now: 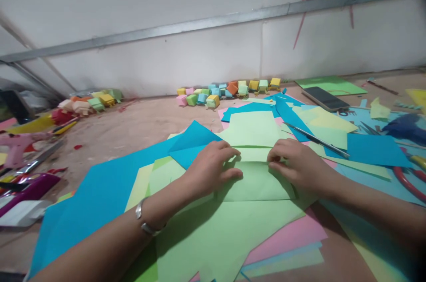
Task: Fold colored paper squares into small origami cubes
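Observation:
A light green sheet of paper (256, 182) with straight fold lines lies in front of me, its upper part bent up. My left hand (213, 164), a silver bangle on its wrist, grips the left side of the fold between thumb and fingers. On the opposite side my right hand (296, 162) pinches the fold, fingers curled. Beyond the fold a pale green flap (254, 126) extends away from me. Underneath lies a larger green sheet (213, 233). A pen (317, 140) rests on papers just past my right hand.
Small folded paper cubes (213, 95) line the wall, with more cubes (89, 104) at the left. Blue sheets (109, 184) spread leftward. A phone (324, 97) and red-handled scissors (408, 184) lie at right. A pink glue gun (16, 144) and a purple tool (29, 191) lie left.

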Tool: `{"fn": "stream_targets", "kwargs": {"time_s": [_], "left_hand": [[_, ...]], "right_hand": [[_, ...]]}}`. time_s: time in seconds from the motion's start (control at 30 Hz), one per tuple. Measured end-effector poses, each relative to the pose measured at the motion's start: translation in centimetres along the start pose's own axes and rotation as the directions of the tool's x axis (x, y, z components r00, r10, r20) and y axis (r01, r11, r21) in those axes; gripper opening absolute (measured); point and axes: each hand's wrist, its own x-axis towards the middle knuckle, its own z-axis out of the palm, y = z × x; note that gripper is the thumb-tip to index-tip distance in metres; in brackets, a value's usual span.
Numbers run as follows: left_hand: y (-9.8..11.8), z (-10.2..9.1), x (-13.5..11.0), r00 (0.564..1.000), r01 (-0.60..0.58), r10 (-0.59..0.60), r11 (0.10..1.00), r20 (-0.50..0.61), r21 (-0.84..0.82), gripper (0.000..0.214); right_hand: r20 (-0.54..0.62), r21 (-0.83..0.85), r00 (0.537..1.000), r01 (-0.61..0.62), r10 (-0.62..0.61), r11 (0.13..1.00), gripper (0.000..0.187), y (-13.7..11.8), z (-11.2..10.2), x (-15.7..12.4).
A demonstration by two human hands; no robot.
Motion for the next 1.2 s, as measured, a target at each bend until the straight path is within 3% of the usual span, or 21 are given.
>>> {"fn": "stream_targets", "kwargs": {"time_s": [0.07, 0.13, 0.33, 0.43, 0.5, 0.6, 0.7, 0.8, 0.93, 1.03, 1.13, 1.2], "left_hand": [[0.0, -0.3, -0.2, 0.994, 0.108, -0.105, 0.988, 0.033, -0.107, 0.009], [0.1, -0.6, -0.3, 0.983, 0.185, -0.18, 0.961, 0.044, -0.207, 0.008], [-0.2, -0.9, -0.4, 0.97, 0.236, -0.241, 0.873, 0.042, -0.426, 0.011], [-0.4, -0.6, -0.4, 0.963, 0.252, -0.267, 0.841, 0.039, -0.479, 0.011], [-0.3, -0.4, -0.4, 0.96, 0.251, -0.28, 0.834, 0.014, -0.492, 0.011], [0.2, -0.3, -0.5, 0.959, 0.244, -0.283, 0.824, 0.002, -0.512, 0.009], [1.0, -0.4, -0.7, 0.968, 0.214, -0.251, 0.812, 0.006, -0.543, 0.007], [1.5, -0.6, -1.0, 0.977, 0.181, -0.213, 0.769, 0.022, -0.613, 0.007], [1.3, -0.9, -1.4, 0.981, 0.195, -0.14, 0.622, 0.137, -0.758, 0.024], [1.0, -1.1, -1.7, 0.96, 0.266, -0.035, 0.414, 0.277, -0.87, 0.048], [0.7, -1.3, -1.8, 0.916, 0.367, 0.091, 0.206, 0.391, -0.907, 0.062], [0.6, -1.3, -1.9, 0.897, 0.397, 0.119, 0.2, 0.425, -0.896, 0.06]], "right_hand": [[0.007, 0.087, 0.999, -0.043, 0.043, 0.995, 0.015, -0.2, -0.3, 0.1], [0.02, 0.152, 0.996, -0.09, 0.088, 0.984, 0.016, -0.2, -0.5, 0.2], [-0.036, 0.193, 0.988, -0.14, 0.149, 0.971, 0.018, 1.0, -0.1, 0.4], [-0.225, 0.033, 0.974, 0.013, -0.005, 0.999, 0.018, 1.6, 0.3, 0.4], [-0.345, -0.165, 0.916, 0.155, -0.205, 0.974, 0.022, 1.3, 0.5, 0.4], [-0.373, -0.392, 0.833, 0.257, -0.408, 0.883, 0.026, 0.1, 0.5, 0.0], [-0.358, -0.445, 0.808, 0.294, -0.469, 0.846, 0.022, -1.1, 0.4, -0.5], [-0.364, -0.353, 0.818, 0.321, -0.445, 0.879, 0.014, -1.5, 0.3, -0.7], [-0.373, -0.176, 0.851, 0.327, -0.37, 0.929, 0.02, -1.4, 0.2, -0.6], [-0.378, -0.078, 0.864, 0.328, -0.332, 0.941, 0.019, -1.6, 0.0, -0.8], [-0.425, -0.058, 0.824, 0.388, -0.375, 0.92, 0.02, -2.1, -0.3, -1.3], [-0.467, -0.081, 0.779, 0.433, -0.418, 0.898, 0.022, -2.5, -0.4, -1.7]]}}
